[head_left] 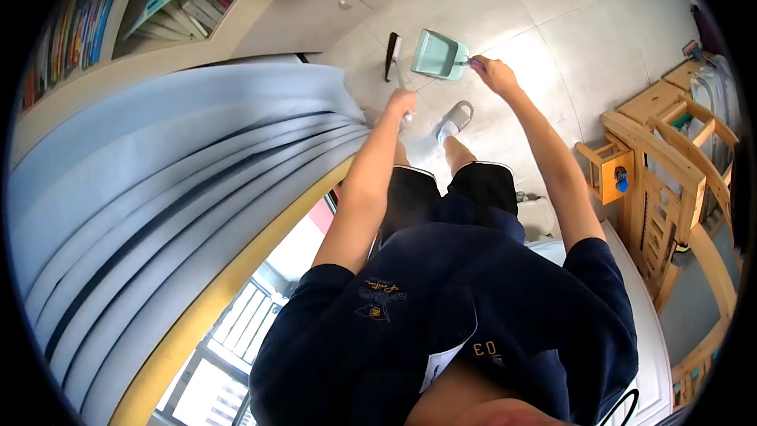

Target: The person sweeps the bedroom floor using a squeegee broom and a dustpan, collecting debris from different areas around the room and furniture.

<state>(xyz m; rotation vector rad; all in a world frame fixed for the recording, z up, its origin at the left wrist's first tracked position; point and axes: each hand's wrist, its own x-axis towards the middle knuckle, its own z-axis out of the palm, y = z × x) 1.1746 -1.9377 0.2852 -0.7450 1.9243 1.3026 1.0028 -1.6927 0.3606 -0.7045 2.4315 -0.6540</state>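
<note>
Dustpan [439,55] and brush [393,57] are apart, low over the floor [579,47]; right fingers [484,69] grip the first, left fingers [405,100] the second. Closing that gap would call for level edges.

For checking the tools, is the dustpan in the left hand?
No, the left hand holds the brush and the right hand holds the dustpan.

Room in a home, books [91,28] on shelves, blue curtain [181,102], wooden furniture [658,150], slipper [459,116], tiled floor [583,47]
</note>
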